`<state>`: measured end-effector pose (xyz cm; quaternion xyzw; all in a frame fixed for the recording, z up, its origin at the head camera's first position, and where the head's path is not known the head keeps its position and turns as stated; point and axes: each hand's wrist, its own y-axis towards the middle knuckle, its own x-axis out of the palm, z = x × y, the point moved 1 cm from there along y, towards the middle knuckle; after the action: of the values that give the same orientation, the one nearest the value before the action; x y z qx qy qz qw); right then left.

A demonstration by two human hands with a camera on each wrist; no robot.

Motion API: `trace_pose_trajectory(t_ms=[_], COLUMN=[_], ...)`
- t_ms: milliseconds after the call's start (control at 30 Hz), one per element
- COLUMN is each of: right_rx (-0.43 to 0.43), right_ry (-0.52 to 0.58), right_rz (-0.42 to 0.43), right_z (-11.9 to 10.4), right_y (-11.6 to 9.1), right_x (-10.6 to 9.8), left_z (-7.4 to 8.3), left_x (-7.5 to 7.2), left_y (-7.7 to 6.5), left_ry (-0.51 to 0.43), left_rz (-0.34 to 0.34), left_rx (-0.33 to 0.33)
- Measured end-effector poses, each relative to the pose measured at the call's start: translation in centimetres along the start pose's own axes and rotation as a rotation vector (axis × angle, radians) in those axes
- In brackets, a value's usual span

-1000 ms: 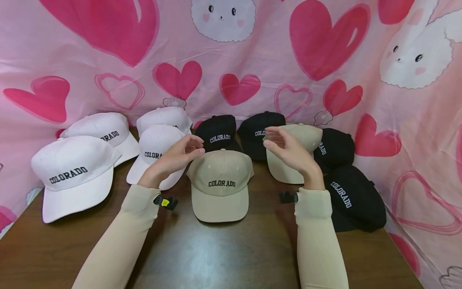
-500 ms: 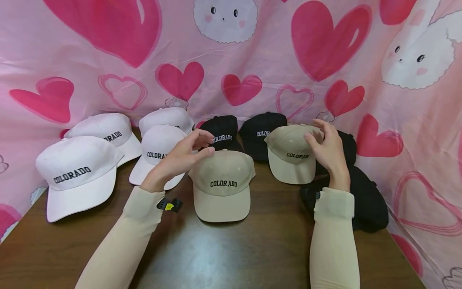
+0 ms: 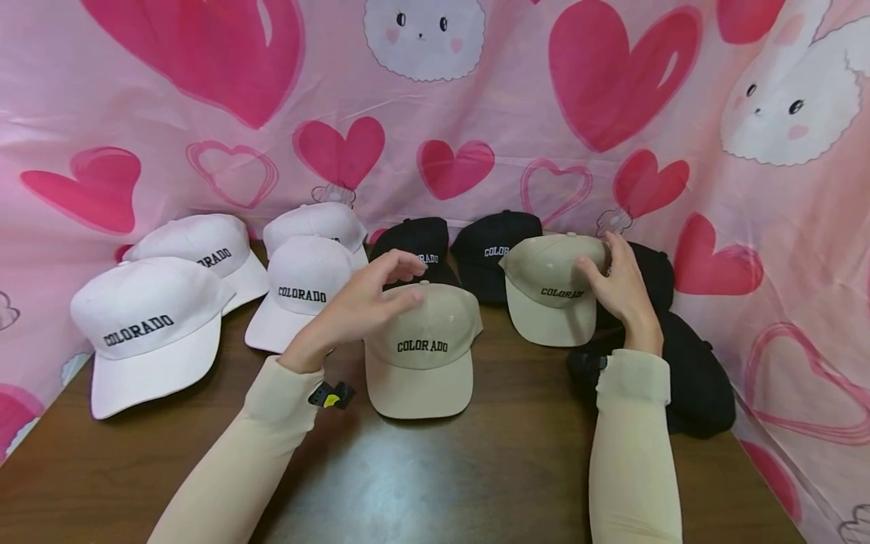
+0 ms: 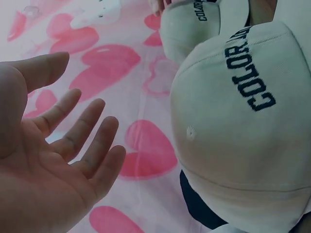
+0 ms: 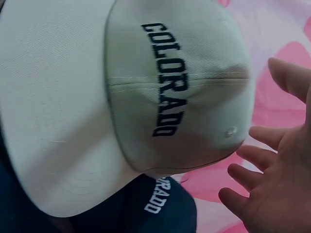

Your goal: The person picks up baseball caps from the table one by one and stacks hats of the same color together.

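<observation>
Two beige caps lettered COLORADO sit with brims facing me in the head view, a front beige cap (image 3: 421, 389) at centre and a second beige cap (image 3: 549, 321) to its right and further back. Over the crown of the front one is my left hand (image 3: 367, 302), its fingers relaxed and apart. The left wrist view has that left hand (image 4: 58, 145) spread beside the crown, holding nothing. My right hand (image 3: 621, 291) is at the right side of the second cap. In the right wrist view the right hand's fingertips (image 5: 243, 172) come close to its crown, with nothing gripped.
Several white caps (image 3: 136, 302) stand at the left of the wooden table (image 3: 401, 491). Black caps lie at the back and right, among them one near the wall (image 3: 499, 242) and one by the right edge (image 3: 700, 378). A pink heart-print cloth (image 3: 421, 106) hangs behind.
My right hand has moved right, from in front of the second beige cap to its side, so its lettering shows. My left hand has shifted right over the front cap. The caps stay put.
</observation>
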<state>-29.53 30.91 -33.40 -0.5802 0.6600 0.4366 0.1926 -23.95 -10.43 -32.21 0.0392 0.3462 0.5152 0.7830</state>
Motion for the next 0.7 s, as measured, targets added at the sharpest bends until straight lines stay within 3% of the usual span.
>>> trace_pose_trajectory(t_ms=[300, 567, 700], right_rx=[0.075, 0.132, 0.144], right_ry=[0.025, -0.013, -0.038], right_rz=[-0.044, -0.028, -0.067], right_z=[0.9, 1.0, 1.2], right_y=[-0.1, -0.2, -0.4], right_x=[0.4, 0.7, 0.9], left_z=[0.6, 0.5, 0.5], left_x=[1.2, 1.8, 1.9], left_y=[0.3, 0.2, 0.3], left_ry=[0.138, 0.154, 0.160], left_rz=[0.047, 0.048, 0.051], left_rx=[0.149, 0.183, 0.190])
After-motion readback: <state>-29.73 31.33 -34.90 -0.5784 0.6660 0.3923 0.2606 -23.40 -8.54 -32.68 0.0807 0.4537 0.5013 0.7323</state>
